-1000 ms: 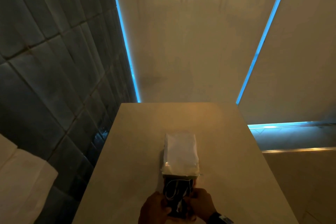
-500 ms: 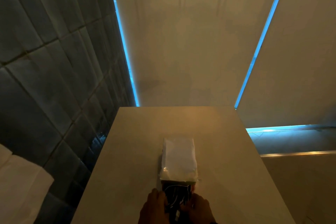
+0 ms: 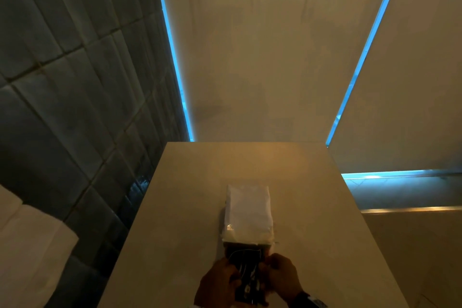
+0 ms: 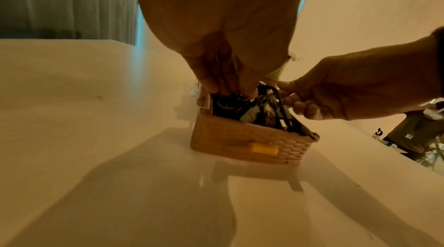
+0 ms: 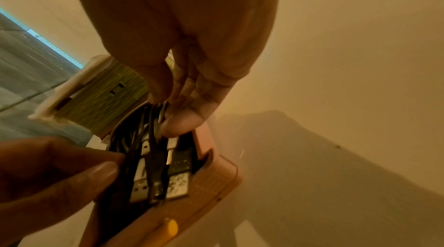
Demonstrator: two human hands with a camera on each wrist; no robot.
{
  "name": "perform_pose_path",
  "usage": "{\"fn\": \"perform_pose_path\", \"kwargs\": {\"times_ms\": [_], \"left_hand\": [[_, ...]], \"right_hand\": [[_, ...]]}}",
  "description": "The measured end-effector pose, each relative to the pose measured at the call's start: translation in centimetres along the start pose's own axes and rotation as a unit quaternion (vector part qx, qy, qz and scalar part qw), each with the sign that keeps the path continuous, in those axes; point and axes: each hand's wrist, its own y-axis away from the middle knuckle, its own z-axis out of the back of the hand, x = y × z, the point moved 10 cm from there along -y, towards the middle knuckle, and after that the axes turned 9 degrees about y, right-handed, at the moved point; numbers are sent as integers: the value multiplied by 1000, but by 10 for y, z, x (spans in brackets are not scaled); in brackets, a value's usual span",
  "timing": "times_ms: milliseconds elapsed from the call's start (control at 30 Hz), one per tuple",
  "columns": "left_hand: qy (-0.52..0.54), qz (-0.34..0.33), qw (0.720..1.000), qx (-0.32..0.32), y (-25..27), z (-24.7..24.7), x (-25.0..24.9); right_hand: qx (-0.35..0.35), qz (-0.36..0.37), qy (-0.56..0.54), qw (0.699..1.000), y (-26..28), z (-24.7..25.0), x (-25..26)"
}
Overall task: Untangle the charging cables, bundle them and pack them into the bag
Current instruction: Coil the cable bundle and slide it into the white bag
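Observation:
A tangle of dark charging cables (image 3: 246, 270) with silver USB plugs (image 5: 177, 186) fills a small tan woven-look box (image 4: 252, 142) with a yellow clasp (image 4: 263, 149) at the table's near edge. My left hand (image 4: 230, 91) reaches down from the left and pinches cables inside the box; its thumb (image 5: 100, 171) presses the strands. My right hand (image 5: 168, 116) pinches cables from the right, beside a black cable loop (image 4: 276, 95). A white rectangular pack (image 3: 247, 212) lies just beyond the box; its near face is green weave (image 5: 103, 99).
The beige table (image 3: 187, 207) is narrow, with a dark tiled wall (image 3: 75, 107) on the left and a drop on the right. A white cloth-like object (image 3: 30, 245) sits low at the left. A person in dark clothes (image 4: 413, 135) is far right.
Both hands stay at the box, shifting slightly among the cables. The cable bundle sits a little lower than one second ago. The head view has tilted slightly.

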Motion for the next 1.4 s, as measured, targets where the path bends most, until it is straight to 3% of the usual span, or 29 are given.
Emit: {"fn": "perform_pose_path", "kwargs": {"times_ms": [233, 500, 633, 767, 933, 1200, 1367, 1400], "left_hand": [[4, -4, 1000, 22, 7, -6, -2], [1, -22, 999, -39, 9, 8, -8], [-8, -16, 999, -27, 11, 3, -7], [-64, -13, 998, -4, 12, 2, -5], [-57, 15, 998, 2, 12, 5, 4], [31, 30, 999, -33, 21, 0, 11], [74, 55, 995, -34, 15, -15, 20], [125, 95, 987, -45, 13, -18, 33]], "right_hand": [[-8, 90, 87, 992, 5, -24, 37], [-1, 74, 54, 996, 5, -17, 35], [34, 39, 38, 998, 6, -10, 13], [43, 46, 55, 997, 5, -9, 11], [41, 41, 90, 994, 6, -15, 8], [87, 90, 80, 989, 20, -11, 1], [60, 84, 92, 990, 14, -12, 2], [62, 78, 95, 991, 11, -13, 3]]}}
